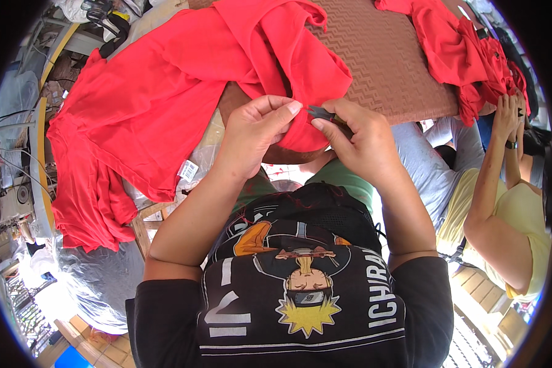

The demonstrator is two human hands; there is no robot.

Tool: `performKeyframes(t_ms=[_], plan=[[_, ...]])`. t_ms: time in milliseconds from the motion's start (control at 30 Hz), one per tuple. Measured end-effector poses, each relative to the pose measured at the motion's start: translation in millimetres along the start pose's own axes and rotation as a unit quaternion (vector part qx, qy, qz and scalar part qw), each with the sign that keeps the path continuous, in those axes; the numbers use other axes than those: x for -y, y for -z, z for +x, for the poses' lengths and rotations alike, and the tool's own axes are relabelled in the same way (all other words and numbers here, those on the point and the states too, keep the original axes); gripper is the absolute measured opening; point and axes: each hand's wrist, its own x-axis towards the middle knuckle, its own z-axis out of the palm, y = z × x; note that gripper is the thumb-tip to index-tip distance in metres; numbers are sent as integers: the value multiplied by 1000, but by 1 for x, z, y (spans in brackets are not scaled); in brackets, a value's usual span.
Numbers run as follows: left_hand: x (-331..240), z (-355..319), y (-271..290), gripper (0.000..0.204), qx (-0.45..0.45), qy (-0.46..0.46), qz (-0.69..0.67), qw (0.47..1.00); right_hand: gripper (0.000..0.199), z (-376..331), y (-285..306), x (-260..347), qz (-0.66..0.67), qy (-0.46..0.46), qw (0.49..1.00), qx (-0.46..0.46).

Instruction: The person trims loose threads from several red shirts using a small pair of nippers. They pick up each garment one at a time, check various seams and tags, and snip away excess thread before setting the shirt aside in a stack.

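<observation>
A large red garment (159,92) lies over the table and sags at its near edge, with a white tag (188,170) on its lower hem. Thumb and forefinger of my left hand (257,132) are pinched at the edge of the red cloth. Just to the right, my right hand (367,140) is closed round a small pair of thread snips (320,113). Their dark blades point left, toward the pinched fingertips, close to the cloth. Whether a thread lies between the blades is too small to tell.
Brown patterned cloth covers the table (380,61). At the right, a co-worker in a yellow top (521,227) handles another red garment (454,55). Machines and cables (18,184) stand at the left, beside a plastic-wrapped bundle (98,276).
</observation>
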Motion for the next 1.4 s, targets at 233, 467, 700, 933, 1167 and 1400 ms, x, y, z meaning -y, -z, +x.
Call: performKeyframes(t_ms=[233,467,700,933,1167,1400], plan=[[3,0,5,21,35,-15,9,999,19,1,-1,0,-44,9,999,2],[3,-2,8,21,62,-27,42,997,21,1,-6,-6,-89,44,995,-8],[-50,-21,40,21,217,-283,679,642,22,11,21,-7,-109,40,993,-13],[-40,0,23,29,48,-52,402,913,27,42,88,4,-241,68,968,28],[-16,39,9,46,78,-344,622,699,42,29,71,-5,-27,-16,991,133],[-10,40,26,51,99,-248,652,710,51,14,3,-20,-33,60,951,302]])
